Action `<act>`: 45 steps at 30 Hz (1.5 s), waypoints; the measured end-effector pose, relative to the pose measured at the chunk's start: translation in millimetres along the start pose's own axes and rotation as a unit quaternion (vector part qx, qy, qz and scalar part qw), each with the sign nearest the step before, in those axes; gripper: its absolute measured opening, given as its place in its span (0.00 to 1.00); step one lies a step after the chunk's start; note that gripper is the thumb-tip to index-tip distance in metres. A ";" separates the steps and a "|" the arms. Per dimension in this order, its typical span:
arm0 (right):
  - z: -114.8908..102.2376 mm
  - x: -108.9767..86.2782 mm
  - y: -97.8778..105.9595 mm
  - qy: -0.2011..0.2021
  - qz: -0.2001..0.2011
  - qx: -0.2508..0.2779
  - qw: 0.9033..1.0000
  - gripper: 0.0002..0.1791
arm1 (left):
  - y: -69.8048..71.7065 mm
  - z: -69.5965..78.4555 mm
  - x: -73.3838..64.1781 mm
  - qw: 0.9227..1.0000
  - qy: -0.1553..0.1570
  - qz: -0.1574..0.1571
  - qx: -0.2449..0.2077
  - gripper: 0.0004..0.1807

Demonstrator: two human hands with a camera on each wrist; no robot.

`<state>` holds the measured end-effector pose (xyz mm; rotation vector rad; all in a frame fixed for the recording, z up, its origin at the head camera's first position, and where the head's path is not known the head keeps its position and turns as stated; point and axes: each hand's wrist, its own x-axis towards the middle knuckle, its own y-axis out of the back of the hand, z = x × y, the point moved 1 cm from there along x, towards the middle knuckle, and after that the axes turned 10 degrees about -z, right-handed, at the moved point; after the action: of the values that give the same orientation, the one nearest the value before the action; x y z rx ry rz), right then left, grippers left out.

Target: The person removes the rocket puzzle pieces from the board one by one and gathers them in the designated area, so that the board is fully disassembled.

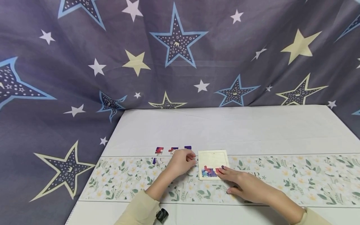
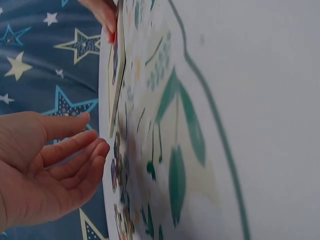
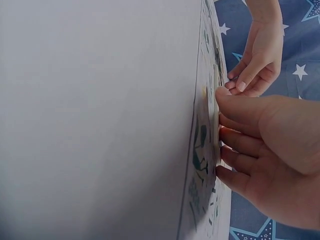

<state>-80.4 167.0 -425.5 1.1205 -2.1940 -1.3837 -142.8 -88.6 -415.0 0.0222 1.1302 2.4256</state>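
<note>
A pale square puzzle board (image 1: 212,157) lies on the table, with colourful jigsaw pieces (image 1: 209,172) along its near side. My right hand (image 1: 247,184) reaches in from the right, its fingertips resting on the pieces at the board's near right corner. Left of the board is my left hand (image 1: 180,163), fingers loosely bent and thumb apart from them; the left wrist view shows nothing between them. Beyond that hand are loose jigsaw pieces, among them a red one (image 1: 159,150) and a dark blue one (image 1: 187,147). The hand partly hides others.
A floral printed strip (image 1: 118,178) runs across the white table (image 1: 225,128). A dark curtain with stars (image 1: 208,47) hangs behind the table and at its left. A black band (image 1: 162,215) shows by the left sleeve.
</note>
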 end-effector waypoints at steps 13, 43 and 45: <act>0.5 0.2 -1.1 0.002 0.001 0.003 1.000 0.31 | -13.2 10.1 2.2 0.998 -0.018 -0.051 0.011 0.08; 2.1 0.7 -3.8 -0.010 0.008 0.006 1.000 0.32 | -22.9 19.4 -0.9 0.994 -0.054 -0.079 0.054 0.09; 2.1 0.4 -3.9 -0.006 0.010 0.004 1.000 0.32 | -23.1 19.5 -0.8 0.994 -0.056 -0.078 0.051 0.08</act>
<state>-80.3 167.1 -429.9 1.0937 -2.2140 -1.3779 -128.8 -62.0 -418.8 0.0967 1.1591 2.2009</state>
